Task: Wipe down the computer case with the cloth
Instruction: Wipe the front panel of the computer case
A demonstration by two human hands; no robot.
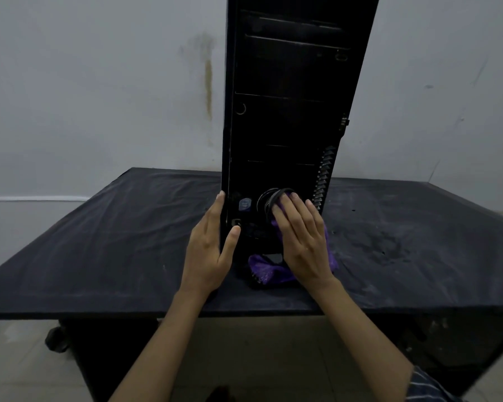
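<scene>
Now the right hand (301, 242) presses the purple cloth (266, 271) flat-fingered low on the black computer case (288, 111) standing on the desk (114, 242), left hand (211, 250) bracing its edge, the upper panels seemingly left to wipe.

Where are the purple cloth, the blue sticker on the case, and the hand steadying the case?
purple cloth (263, 269): head view, on the bunched part lying on the table.
blue sticker (244, 204): head view, its middle, low on the case front.
left hand (208, 250): head view, back of the hand.
</scene>
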